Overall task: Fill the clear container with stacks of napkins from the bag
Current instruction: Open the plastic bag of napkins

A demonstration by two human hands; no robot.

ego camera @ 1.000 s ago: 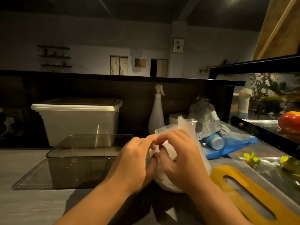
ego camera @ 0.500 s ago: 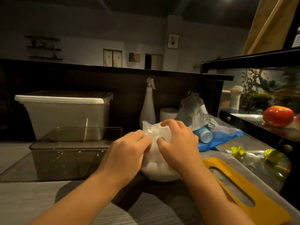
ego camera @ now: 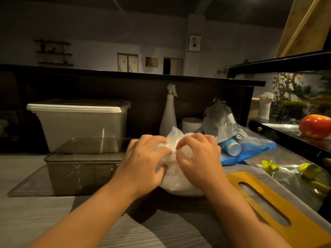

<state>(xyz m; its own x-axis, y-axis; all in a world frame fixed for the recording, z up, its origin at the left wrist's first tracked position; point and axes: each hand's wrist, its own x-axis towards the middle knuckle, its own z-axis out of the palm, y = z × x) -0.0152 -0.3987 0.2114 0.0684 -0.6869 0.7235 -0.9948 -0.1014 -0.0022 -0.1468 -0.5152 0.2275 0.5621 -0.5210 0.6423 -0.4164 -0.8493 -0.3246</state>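
Observation:
A clear plastic bag of white napkins (ego camera: 176,183) sits on the counter in the middle of the view. My left hand (ego camera: 143,161) grips the bag's left side and my right hand (ego camera: 198,158) pinches the plastic at its top right; both sets of fingers curl into the bag. Just left of the hands stands the clear smoky container (ego camera: 78,169), open on top, with nothing visible inside. It rests on a flat clear lid or tray.
Behind the container stands a lidded white storage bin (ego camera: 78,122). A white spray bottle (ego camera: 167,115), a paper roll (ego camera: 191,125) and blue and printed bags (ego camera: 247,149) crowd the back. A yellow slotted lid (ego camera: 272,206) lies at the right, beside a display case.
Both hands have stayed on the bag and shifted their grip on its top; the upright flap of plastic seen a second ago is now lower. The camera view drifted slightly.

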